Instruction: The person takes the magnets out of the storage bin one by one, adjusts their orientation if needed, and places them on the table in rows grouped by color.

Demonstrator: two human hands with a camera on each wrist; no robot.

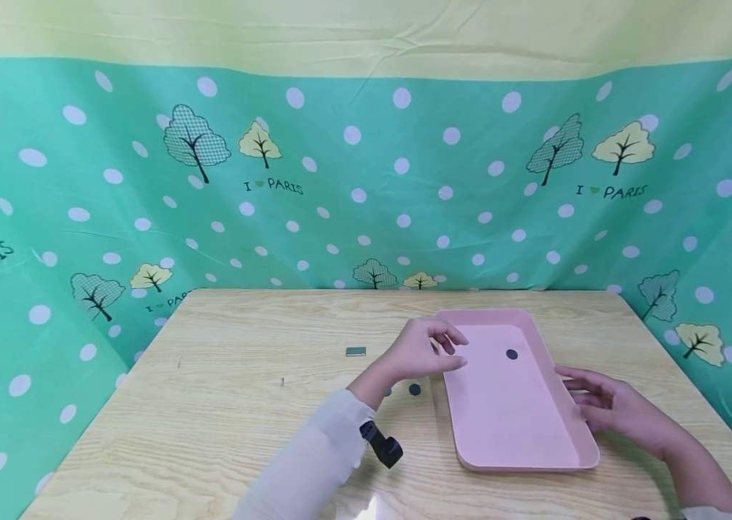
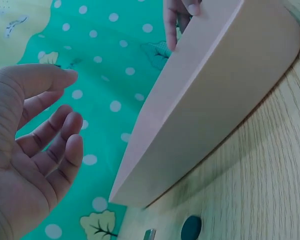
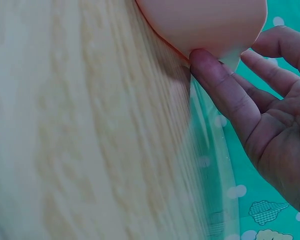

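A shallow pink tray [image 1: 502, 419] lies on the wooden table, with a small dark disc [image 1: 512, 354] inside near its far end. Above the tray's left rim hovers my left hand [image 1: 423, 348], its fingers loosely bent and nothing between them. My right hand [image 1: 619, 408] touches the tray's outer right side with its fingers relaxed; in the right wrist view the thumb [image 3: 210, 67] rests against the tray wall [image 3: 205, 25]. Left of the tray, another dark disc [image 1: 414, 389] lies on the table, and a further one [image 1: 388, 392] is partly hidden by my left wrist.
A small dark green rectangular piece [image 1: 356, 352] lies on the table [image 1: 223, 426] left of my left hand. Farther left is a tiny object [image 1: 282, 381], too small to identify. A green dotted curtain [image 1: 314, 180] surrounds the table's back and sides.
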